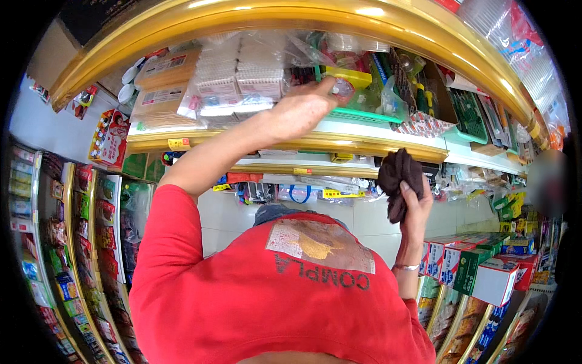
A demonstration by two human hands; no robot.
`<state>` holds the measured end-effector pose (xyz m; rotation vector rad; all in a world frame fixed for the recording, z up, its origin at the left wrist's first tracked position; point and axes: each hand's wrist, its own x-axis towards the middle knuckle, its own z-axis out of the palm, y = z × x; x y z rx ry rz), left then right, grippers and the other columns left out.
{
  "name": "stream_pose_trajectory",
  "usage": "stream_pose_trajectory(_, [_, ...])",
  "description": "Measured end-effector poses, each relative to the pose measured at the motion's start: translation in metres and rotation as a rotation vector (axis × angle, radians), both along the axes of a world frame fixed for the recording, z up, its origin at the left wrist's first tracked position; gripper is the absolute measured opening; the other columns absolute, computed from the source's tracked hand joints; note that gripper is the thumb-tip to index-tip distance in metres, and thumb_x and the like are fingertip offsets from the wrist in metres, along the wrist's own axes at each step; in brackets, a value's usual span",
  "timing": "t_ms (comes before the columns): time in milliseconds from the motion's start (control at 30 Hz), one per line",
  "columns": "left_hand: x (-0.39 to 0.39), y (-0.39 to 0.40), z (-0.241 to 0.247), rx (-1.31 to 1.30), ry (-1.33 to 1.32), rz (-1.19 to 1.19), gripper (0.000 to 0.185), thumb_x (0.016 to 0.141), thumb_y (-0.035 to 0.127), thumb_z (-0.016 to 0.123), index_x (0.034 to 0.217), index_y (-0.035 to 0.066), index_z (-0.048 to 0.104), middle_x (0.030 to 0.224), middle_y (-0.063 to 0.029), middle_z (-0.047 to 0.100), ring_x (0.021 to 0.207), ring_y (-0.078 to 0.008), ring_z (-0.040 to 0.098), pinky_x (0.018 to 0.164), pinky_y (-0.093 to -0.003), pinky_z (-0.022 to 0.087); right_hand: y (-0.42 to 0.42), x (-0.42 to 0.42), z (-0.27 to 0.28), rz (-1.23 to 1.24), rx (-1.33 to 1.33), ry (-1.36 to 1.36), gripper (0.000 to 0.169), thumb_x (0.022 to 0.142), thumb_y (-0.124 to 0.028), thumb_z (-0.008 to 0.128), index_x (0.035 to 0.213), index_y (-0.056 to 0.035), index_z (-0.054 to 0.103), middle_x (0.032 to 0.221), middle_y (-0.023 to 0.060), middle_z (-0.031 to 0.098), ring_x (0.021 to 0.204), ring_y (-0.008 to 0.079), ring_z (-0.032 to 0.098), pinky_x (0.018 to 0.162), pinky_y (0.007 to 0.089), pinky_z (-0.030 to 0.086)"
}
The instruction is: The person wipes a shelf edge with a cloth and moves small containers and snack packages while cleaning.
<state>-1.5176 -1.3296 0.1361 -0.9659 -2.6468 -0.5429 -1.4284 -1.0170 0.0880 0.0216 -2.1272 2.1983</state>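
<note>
My left hand [309,107] reaches over the upper shelf with its fingers closed at a small round clear item with a reddish rim [343,87]. Beside and under this item are a yellow package [350,76] and a green plastic basket [363,115] holding mixed goods in clear bags. My right hand [416,200], lower and to the right, is closed around a crumpled dark brown cloth [400,179], in front of the shelf's gold edge. Wrapped stacks of white goods [259,75] stand to the left of the basket.
A curved gold shelf edge [300,13] spans the top, above my left hand. Brown packs [161,102] lie at the shelf's left; an open carton [439,98] stands right of the basket. Boxes [477,268] are stacked at lower right. Racks of packaged goods line the left side.
</note>
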Motion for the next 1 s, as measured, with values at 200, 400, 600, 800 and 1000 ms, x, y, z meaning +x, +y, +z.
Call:
stream_pose_trajectory(200, [-0.010, 0.001, 0.016, 0.023, -0.003, -0.031, 0.017, 0.073, 0.001, 0.067, 0.087, -0.004, 0.060, 0.108, -0.0202, 0.052, 0.096, -0.0391, 0.057, 0.081, -0.0443, 0.048, -0.005, -0.024, 0.040, -0.046, 0.530, 0.332, 0.043, 0.075, 0.002, 0.069, 0.117, 0.0005, 0.058, 0.112, 0.0116, 0.062, 0.107, 0.0217, 0.059, 0.093, 0.0316, 0.045])
stream_pose_trajectory(400, [-0.017, -0.001, 0.020, -0.050, -0.014, 0.008, 0.020, 0.072, 0.004, 0.069, 0.091, -0.002, 0.064, 0.105, -0.0165, 0.054, 0.094, -0.0359, 0.057, 0.080, -0.0433, 0.048, -0.050, -0.036, 0.055, 0.198, 0.881, 0.663, 0.050, 0.065, -0.004, 0.074, 0.113, -0.0037, 0.059, 0.113, 0.0158, 0.060, 0.098, 0.0361, 0.062, 0.081, 0.0412, 0.052])
stream_pose_trajectory(600, [-0.024, -0.004, 0.030, -0.033, 0.029, 0.007, 0.020, 0.072, 0.003, 0.068, 0.092, -0.001, 0.064, 0.104, -0.0160, 0.054, 0.095, -0.0363, 0.057, 0.082, -0.0425, 0.047, -0.078, -0.052, 0.053, 0.213, 1.000, 0.705, 0.053, 0.063, -0.007, 0.074, 0.113, -0.0045, 0.059, 0.110, 0.0159, 0.060, 0.095, 0.0345, 0.062, 0.078, 0.0414, 0.052])
stream_pose_trajectory(800, [-0.033, -0.005, 0.033, -0.012, 0.055, -0.087, 0.016, 0.074, 0.003, 0.066, 0.089, -0.001, 0.064, 0.103, -0.0161, 0.054, 0.096, -0.0362, 0.056, 0.081, -0.0429, 0.046, -0.152, -0.058, 0.049, 0.329, 1.217, 0.881, 0.034, 0.061, -0.010, 0.071, 0.093, -0.0023, 0.062, 0.094, 0.0160, 0.062, 0.088, 0.0295, 0.061, 0.072, 0.0389, 0.052])
stream_pose_trajectory(1000, [-0.029, -0.009, 0.038, -0.009, 0.027, -0.057, 0.016, 0.076, 0.006, 0.068, 0.089, -0.001, 0.062, 0.102, -0.0160, 0.053, 0.095, -0.0360, 0.055, 0.078, -0.0444, 0.045, -0.171, -0.067, 0.033, 0.330, 1.184, 0.870, 0.025, 0.065, -0.014, 0.068, 0.086, -0.0010, 0.064, 0.080, 0.0164, 0.062, 0.081, 0.0322, 0.063, 0.072, 0.0412, 0.052])
